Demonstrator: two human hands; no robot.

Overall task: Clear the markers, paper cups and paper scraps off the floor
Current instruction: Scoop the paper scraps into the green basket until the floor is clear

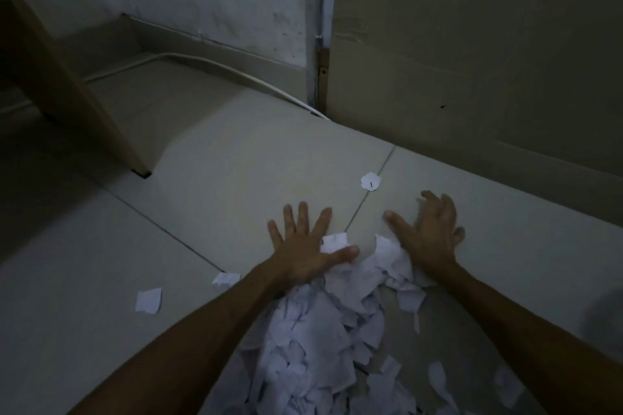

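Two bare hands lie spread on the pale tiled floor at the centre of the frame, apart from each other. The left hand lies flat with straight, splayed fingers, its thumb touching the top of the paper scrap pile. The right hand, fingers loosely spread and slightly blurred, rests at the pile's upper right edge; neither hand grips anything. The pile runs between the two forearms from the hands to the bottom edge, its pieces too many and overlapped to count. Three scraps lie apart from it: one small round scrap above the hands, and two scraps at lower left. One white cable curves along the wall in the upper left, beside one wooden furniture leg.
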